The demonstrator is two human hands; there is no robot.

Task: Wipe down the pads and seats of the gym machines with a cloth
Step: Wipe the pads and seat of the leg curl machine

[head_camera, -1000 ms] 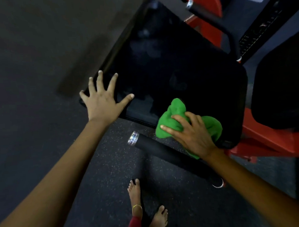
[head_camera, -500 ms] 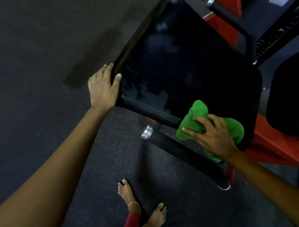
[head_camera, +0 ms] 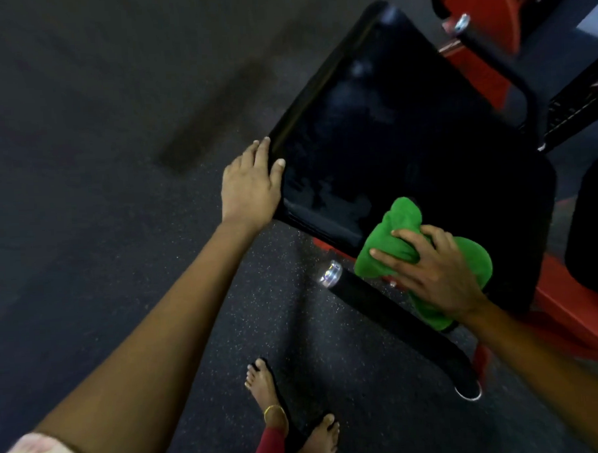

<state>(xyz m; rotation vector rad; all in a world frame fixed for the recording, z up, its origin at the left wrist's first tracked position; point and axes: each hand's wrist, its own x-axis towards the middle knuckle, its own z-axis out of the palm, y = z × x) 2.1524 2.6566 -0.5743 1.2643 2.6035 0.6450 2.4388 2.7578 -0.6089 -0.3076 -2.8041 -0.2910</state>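
left hand [head_camera: 251, 187] clasps seat pad [head_camera: 407, 146] corner, thumb over top | right hand [head_camera: 436, 271] presses bunched green cloth [head_camera: 394, 242] on pad's near edge, fingers curled into it | risk: cloth hangs off edge, could slip onto floor [head_camera: 116, 165]

Dark speckled rubber floor [head_camera: 122, 138] filled the frame's left and centre; two bare feet [head_camera: 263, 385] stood on it at lower centre, the red steel machine frame [head_camera: 576, 320] at right.
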